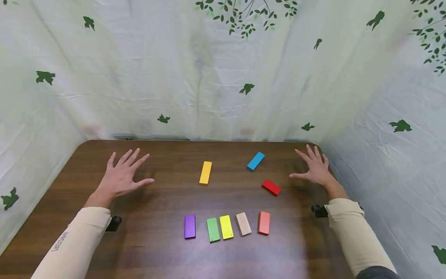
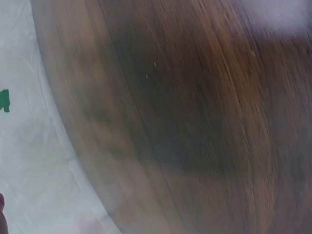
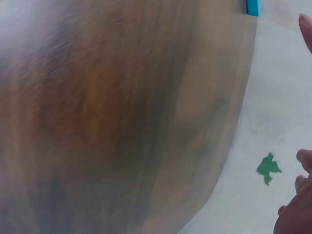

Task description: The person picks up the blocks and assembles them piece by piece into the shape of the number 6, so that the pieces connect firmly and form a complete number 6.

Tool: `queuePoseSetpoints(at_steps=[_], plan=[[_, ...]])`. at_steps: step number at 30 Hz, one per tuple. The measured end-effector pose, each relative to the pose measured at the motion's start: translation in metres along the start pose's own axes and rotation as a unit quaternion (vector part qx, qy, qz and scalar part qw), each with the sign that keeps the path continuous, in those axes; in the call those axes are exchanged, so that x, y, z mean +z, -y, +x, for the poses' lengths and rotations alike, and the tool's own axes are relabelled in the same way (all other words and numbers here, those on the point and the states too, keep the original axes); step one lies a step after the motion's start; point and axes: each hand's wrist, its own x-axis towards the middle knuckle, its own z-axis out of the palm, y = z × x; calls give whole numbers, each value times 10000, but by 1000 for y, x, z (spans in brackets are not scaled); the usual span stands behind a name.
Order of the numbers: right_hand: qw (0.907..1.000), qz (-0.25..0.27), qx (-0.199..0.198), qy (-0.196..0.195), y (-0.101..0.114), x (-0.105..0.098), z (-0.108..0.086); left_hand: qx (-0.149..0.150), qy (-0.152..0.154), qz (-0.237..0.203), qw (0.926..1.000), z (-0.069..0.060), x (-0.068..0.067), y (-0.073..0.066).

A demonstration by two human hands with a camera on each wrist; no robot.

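Note:
Fingers spread wide, the left hand (image 1: pixel 122 176) is held over the left side of the brown table and holds nothing. The right hand (image 1: pixel 315 166), also spread and holding nothing, is over the right side. Nearest to it lie a red block (image 1: pixel 271 187) and a blue block (image 1: pixel 256 161). An orange-yellow block (image 1: pixel 205 173) lies between the hands. Closer to the body is a row: purple block (image 1: pixel 189 226), green block (image 1: pixel 213 229), yellow block (image 1: pixel 226 227), beige block (image 1: pixel 243 224) and coral block (image 1: pixel 264 223). The right wrist view shows the blue block (image 3: pixel 253 7) at its top edge.
The wooden table (image 1: pixel 156 255) has rounded far corners. Pale cloth (image 1: pixel 139 77) with green leaf and bird prints hangs behind it and along both sides. A dark wrist device (image 1: pixel 113 224) is at the left cuff, another (image 1: pixel 319 211) at the right.

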Motion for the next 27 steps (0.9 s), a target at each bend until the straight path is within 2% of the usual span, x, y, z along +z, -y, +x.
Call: queuePoseSetpoints(at_steps=[5,10,16,22,27], plan=[[9999,2,-65,80,5,-1,13,190,30,-99,9998,12,6,-10],[9993,182,-325,52,12,0,29,472,-54,-162,9987,27,13,-23],[9974,466,-457,318,25,2,48,850,-58,-235,9961,43,20,-39],[9927,751,-712,617,40,5,66,986,110,-464,9940,55,29,-53],[9906,946,-646,748,46,9,78,1008,-42,-791,9917,70,37,-65]])
